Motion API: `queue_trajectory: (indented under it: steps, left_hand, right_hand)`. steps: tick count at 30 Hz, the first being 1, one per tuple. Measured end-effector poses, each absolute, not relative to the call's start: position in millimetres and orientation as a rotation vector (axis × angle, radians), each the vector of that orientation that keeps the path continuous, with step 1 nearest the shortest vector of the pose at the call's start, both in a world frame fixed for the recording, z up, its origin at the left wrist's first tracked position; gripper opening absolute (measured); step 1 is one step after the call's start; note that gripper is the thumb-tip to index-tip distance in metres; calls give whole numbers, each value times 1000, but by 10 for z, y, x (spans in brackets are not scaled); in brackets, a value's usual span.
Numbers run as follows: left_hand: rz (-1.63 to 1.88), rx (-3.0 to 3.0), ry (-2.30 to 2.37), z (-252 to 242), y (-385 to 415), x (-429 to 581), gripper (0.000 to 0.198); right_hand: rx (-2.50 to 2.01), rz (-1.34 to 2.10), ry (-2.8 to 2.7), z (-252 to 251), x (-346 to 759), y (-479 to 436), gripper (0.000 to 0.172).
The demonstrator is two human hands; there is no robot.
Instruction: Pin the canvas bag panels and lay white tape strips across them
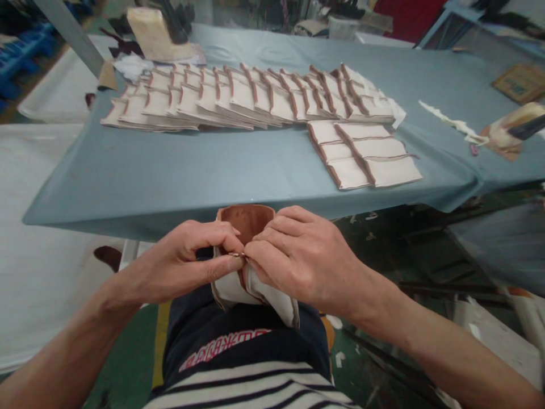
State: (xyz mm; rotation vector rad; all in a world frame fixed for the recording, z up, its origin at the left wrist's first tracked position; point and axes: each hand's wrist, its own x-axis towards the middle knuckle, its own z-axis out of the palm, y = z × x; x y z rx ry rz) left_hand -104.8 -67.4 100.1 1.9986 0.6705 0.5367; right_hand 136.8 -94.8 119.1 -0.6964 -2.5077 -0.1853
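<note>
Both my hands meet just below the table's front edge, over my lap. My left hand (193, 258) and my right hand (298, 255) are closed in a pinch on the same folded piece (251, 284), cream fabric with a brown leather lining and brown edging. Its brown inner side curves up behind my fingers, and the cream part hangs down between my hands. My thumbs and forefingers touch at its folded edge.
A table under a blue-grey cloth (255, 165) carries a long overlapping row of similar cream pieces (251, 99) and a smaller group (366, 153) at the right. A cream block (155, 34) stands at the back left. Scraps lie at the right (455, 122).
</note>
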Motion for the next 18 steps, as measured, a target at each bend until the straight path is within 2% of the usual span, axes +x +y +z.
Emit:
queue_trajectory:
  steps: [7, 11, 14, 18]
  left_hand:
    - [412, 1879, 823, 960, -756, -906, 23]
    - [316, 1719, 559, 894, -999, -758, 15]
    - [434, 1759, 519, 907, -1088, -726, 18]
    - [495, 1843, 582, 963, -988, -823, 20]
  right_hand:
    - [-786, -250, -2414, 1034, 1354, -986, 36]
    - [-977, -183, -2340, 994, 1495, -856, 29]
    - [-1098, 163, -2229, 1067, 1623, -804, 19]
    - [-922, 565, -2193, 1195, 1663, -910, 16]
